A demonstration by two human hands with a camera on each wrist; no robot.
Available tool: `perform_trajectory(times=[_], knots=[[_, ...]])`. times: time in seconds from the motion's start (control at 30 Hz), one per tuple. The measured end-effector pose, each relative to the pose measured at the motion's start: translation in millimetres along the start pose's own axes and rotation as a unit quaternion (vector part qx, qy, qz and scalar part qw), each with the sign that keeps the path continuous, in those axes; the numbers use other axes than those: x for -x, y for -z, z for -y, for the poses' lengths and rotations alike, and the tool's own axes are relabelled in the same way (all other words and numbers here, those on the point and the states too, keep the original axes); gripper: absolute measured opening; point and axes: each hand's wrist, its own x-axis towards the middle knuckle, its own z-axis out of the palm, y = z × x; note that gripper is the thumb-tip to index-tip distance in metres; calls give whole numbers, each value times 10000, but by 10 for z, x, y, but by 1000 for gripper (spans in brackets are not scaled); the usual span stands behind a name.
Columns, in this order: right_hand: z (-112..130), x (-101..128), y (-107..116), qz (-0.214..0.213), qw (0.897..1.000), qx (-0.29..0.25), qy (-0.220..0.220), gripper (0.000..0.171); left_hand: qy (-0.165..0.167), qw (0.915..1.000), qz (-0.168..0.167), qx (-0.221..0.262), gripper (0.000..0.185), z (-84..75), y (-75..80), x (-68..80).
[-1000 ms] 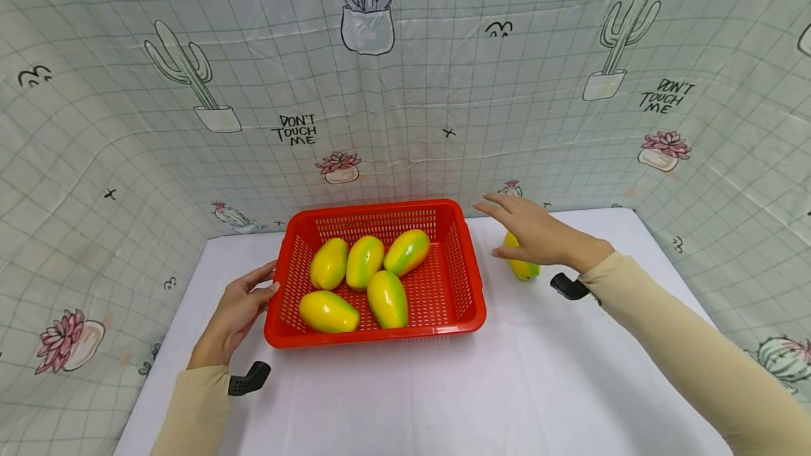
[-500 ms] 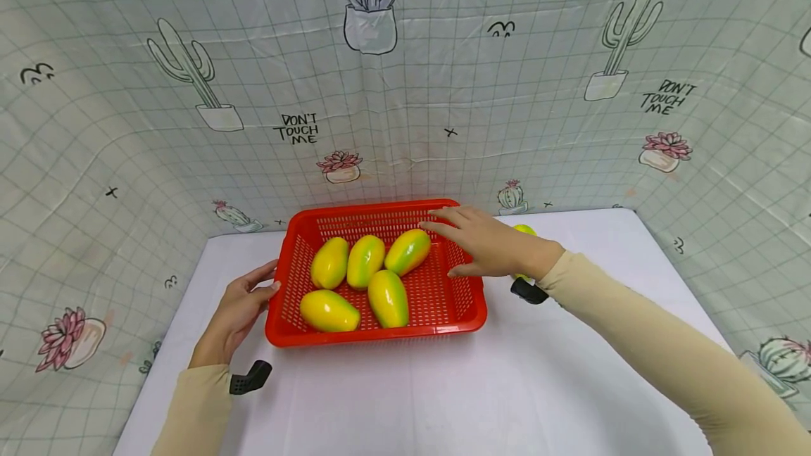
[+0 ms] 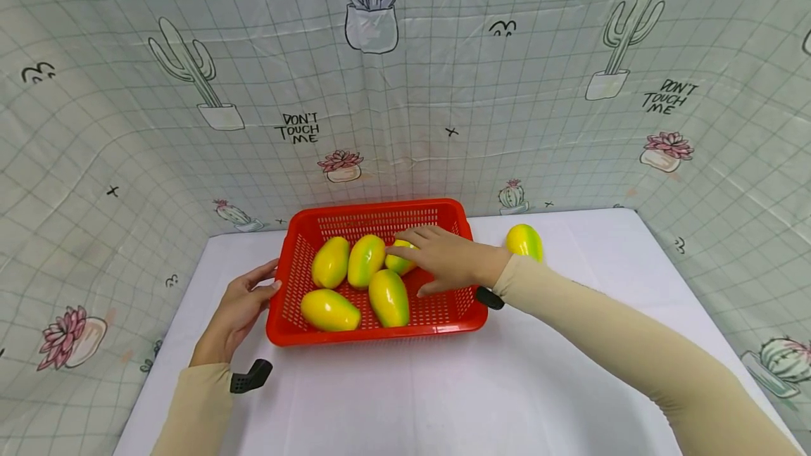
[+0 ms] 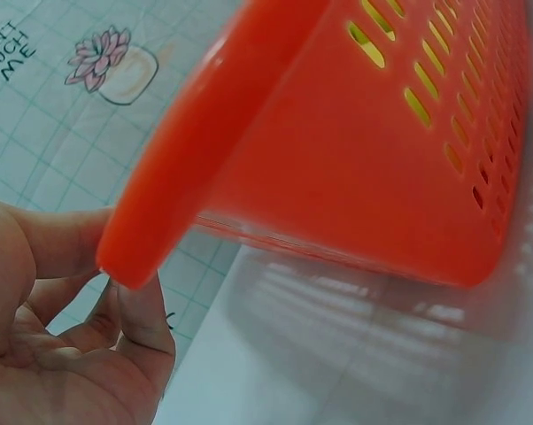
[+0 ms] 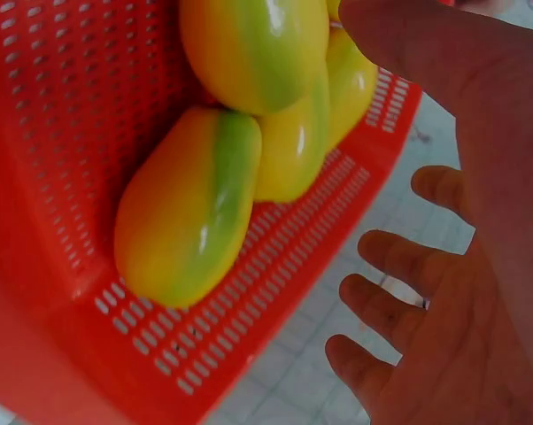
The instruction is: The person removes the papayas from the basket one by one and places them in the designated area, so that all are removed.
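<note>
A red plastic basket (image 3: 374,338) with slotted walls stands on the table, holding several glossy yellow-green mangoes. My left hand (image 3: 236,312) pinches the basket's left rim; in the left wrist view the thumb lies on one side of the rim (image 4: 173,168) and fingers on the other. Over the basket's right half, my right hand (image 3: 453,259) is held with fingers spread and nothing in it. It partly covers the rear right mango (image 3: 400,262) in the head view. In the right wrist view, a mango (image 5: 187,212) lies near the basket wall, apart from the fingers.
Another mango (image 3: 524,241) lies on the white-covered table (image 3: 405,400), right of the basket and behind my right forearm. A grid-patterned cloth (image 3: 418,90) with cactus drawings rises at the back and both sides.
My right hand has moved left, from above the mango outside the basket to over the mangoes inside it. That outside mango now shows more. The left hand keeps its hold on the rim.
</note>
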Motion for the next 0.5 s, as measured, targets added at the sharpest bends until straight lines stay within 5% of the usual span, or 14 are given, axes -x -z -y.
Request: perform_trajectory(times=[0.5], knots=[[171,-256,-100,598,9972,446,-13,90,-24,10000,2,-7,62,-25,2,15]])
